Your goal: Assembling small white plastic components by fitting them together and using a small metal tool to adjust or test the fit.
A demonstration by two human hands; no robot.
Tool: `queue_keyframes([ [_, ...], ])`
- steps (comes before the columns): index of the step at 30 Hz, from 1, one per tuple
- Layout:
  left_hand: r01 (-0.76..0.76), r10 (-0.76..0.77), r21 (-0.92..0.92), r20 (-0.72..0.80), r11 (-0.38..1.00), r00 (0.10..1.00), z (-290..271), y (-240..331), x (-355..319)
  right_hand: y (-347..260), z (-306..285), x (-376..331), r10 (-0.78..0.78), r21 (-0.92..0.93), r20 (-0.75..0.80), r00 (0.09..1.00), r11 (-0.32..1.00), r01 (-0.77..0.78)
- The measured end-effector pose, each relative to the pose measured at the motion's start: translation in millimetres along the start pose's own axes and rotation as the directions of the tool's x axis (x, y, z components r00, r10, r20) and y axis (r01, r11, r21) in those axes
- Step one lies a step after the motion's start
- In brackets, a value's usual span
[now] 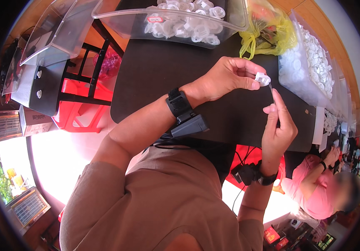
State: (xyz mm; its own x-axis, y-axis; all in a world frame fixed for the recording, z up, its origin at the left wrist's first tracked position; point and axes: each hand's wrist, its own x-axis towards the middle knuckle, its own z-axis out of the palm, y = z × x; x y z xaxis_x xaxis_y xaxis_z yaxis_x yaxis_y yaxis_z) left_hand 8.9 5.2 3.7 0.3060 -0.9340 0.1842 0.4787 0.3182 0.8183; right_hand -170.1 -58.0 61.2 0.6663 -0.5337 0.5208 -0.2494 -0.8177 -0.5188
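Note:
Over the dark table [159,88], my left hand [234,77] pinches a small white plastic part [262,78] between thumb and fingertips. Close on its right, my right hand [279,121] grips a thin metal tool [270,88], most of it hidden by the fingers. The tool's tip points up at the lower right edge of the white part; whether it touches cannot be made out. Both hands are raised near the table's right side.
A clear bin [180,25] of white ring-shaped parts stands at the far edge. Beside it lie a yellow plastic bag [268,37] and another bin [299,83] of small white parts. Left are a clear tub [58,33] and red stool [79,113]. A person in pink [314,188] sits right.

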Motion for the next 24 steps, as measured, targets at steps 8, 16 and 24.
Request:
queue_keyframes([
  [8,-0.008,0.008,-0.044,0.010,0.999,1.000,0.6,-0.5,0.4,0.8,1.3,-5.5,0.055,-0.017,0.035,0.998,0.998,-0.054],
  [16,-0.024,0.025,-0.058,0.015,0.998,1.000,1.5,-1.1,0.0,0.1,3.5,-3.8,0.041,-0.024,0.025,0.999,0.999,-0.041],
  [24,-0.028,0.029,-0.066,0.011,0.997,1.000,1.6,-1.4,0.1,-0.5,4.5,-2.8,0.031,-0.032,0.020,0.999,0.999,-0.030],
])
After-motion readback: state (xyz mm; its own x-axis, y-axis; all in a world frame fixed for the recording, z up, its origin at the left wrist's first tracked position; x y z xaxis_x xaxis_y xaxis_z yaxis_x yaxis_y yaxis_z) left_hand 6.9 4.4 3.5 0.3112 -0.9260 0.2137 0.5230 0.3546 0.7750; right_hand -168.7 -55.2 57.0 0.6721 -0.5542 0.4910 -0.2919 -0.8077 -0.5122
